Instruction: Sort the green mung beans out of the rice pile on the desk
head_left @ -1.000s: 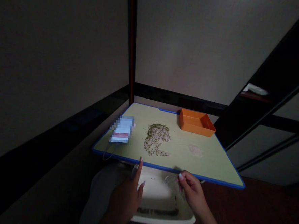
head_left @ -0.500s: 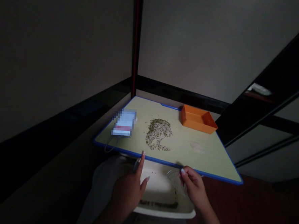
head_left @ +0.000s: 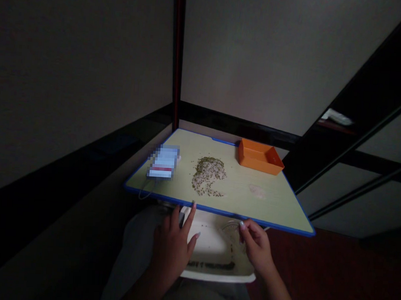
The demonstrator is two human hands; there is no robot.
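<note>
My left hand [head_left: 171, 243] has its fingers spread, the index fingertip at the blue front edge of the pale yellow board [head_left: 271, 208]. Thumb and fingers of my right hand [head_left: 256, 246] pinch a clear plastic piece [head_left: 231, 229] with a curved edge, partly hidden by the hand. Under both hands sits a white tub [head_left: 208, 248], with dark grains gathered along its near side. A heap of small greenish-brown and pale grains [head_left: 209, 171] lies spread on the board, beyond the fingers.
An orange open box [head_left: 261, 158] stands at the board's back right. A blurred-out phone-like device [head_left: 164, 161] with a cable lies at the left. A small pale patch of grains [head_left: 258, 191] is on the right. Walls rise behind and to the left.
My left hand's fingers have spread more along the board's edge. The right hand still holds the clear piece, now a little higher. The whole view has shifted slightly.
</note>
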